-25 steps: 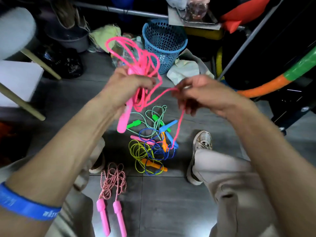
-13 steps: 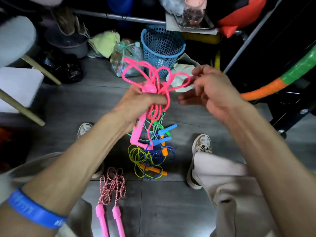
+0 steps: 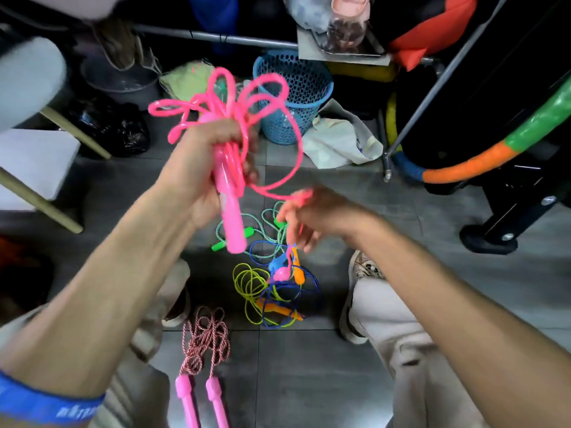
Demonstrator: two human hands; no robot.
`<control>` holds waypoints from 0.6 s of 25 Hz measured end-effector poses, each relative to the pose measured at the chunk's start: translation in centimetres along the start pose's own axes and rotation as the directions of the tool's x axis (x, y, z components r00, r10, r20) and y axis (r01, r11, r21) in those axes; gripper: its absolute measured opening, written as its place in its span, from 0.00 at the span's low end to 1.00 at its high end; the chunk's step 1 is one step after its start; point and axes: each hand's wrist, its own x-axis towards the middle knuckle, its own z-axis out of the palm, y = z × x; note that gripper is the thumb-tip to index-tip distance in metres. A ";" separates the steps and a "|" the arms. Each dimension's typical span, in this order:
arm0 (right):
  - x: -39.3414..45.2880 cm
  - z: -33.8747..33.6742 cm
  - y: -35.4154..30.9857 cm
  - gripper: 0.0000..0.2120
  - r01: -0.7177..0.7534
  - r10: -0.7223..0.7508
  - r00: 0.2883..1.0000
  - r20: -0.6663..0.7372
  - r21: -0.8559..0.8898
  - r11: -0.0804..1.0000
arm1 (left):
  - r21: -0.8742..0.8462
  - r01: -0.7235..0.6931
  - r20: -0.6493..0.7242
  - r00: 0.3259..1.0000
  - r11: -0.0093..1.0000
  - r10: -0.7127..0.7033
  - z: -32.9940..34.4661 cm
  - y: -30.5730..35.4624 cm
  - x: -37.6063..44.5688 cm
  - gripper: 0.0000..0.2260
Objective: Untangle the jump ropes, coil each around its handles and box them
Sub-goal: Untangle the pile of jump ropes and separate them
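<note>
The left hand (image 3: pixel 200 168) is wrapped tight round the pink handle (image 3: pixel 230 208) of the pink jump rope (image 3: pixel 234 97), with several loops of cord bunched under the fingers and springing out above the fist. The handle's long axis runs nearly upright, its free end pointing down toward the tangled pile (image 3: pixel 272 282) on the floor tiles.

From that handle, 1 slack length of pink cord swings out to the right, dips, and arrives at the right hand (image 3: pixel 312 217), which sits lower than the handle and to its right. The right fingers look curled with the cord pinched at the fingertips, though blur makes the exact pinch hard to read. Below the right hand the cord drops into the pile, where a pink knob shows among blue, yellow and orange ropes; whether that is this rope's second handle I cannot tell.

So the coming wrap probably turns on this: the free cord lies right of and below the handle, and the right hand is the nearer one to carry it round. There is open air between the 2 hands; the blue basket (image 3: pixel 296 94) stands well beyond the handle. A striped rope (image 3: pixel 205 341) with 2 pink handles lies apart, nearer the person than the pile
</note>
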 end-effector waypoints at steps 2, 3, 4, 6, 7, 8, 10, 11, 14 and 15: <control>-1.1 -2.3 -1.9 0.09 0.187 -0.092 0.964 -0.251 0.387 0.903 | 0.373 0.001 -0.093 0.995 0.928 0.036 -0.2 -0.6 0.1 0.06; -1.8 -3.4 -2.6 0.08 0.285 -0.118 0.939 -0.323 0.538 0.793 | 0.456 0.008 -0.062 0.998 0.890 0.023 0.2 -1.3 -0.1 0.08; -2.5 -4.1 -3.2 0.08 0.344 -0.141 0.929 -0.341 0.662 0.665 | 0.475 0.024 0.013 0.999 0.880 -0.035 0.6 -2.1 -0.4 0.10; -3.7 -4.5 -4.1 0.08 0.351 -0.177 0.936 -0.303 0.800 0.487 | 0.421 0.102 0.205 0.957 0.902 -0.204 1.3 -3.2 -1.2 0.15; -4.2 -4.3 -4.3 0.09 0.336 -0.194 0.941 -0.276 0.817 0.469 | 0.388 0.147 0.277 0.923 0.910 -0.268 1.5 -3.6 -1.6 0.15; -4.5 -4.2 -4.5 0.09 0.318 -0.203 0.947 -0.250 0.820 0.475 | 0.368 0.182 0.309 0.901 0.912 -0.304 1.6 -4.0 -1.8 0.14; -4.7 -4.5 -4.4 0.08 0.308 -0.195 0.951 -0.240 0.785 0.537 | 0.347 0.209 0.266 0.913 0.914 -0.310 1.9 -4.5 -1.9 0.11; -4.6 -5.0 -4.1 0.08 0.313 -0.166 0.949 -0.268 0.742 0.592 | 0.339 0.195 0.216 0.936 0.920 -0.278 2.0 -4.6 -1.8 0.09; -3.6 -6.4 -2.3 0.08 0.261 -0.032 0.879 -0.475 0.425 0.867 | 0.230 0.114 0.095 0.986 0.967 -0.139 2.0 -4.1 -1.2 0.06; -3.1 -6.4 -1.4 0.10 0.192 -0.021 0.873 -0.487 0.304 0.933 | 0.163 0.097 0.058 0.993 0.982 -0.108 2.1 -3.7 -1.0 0.05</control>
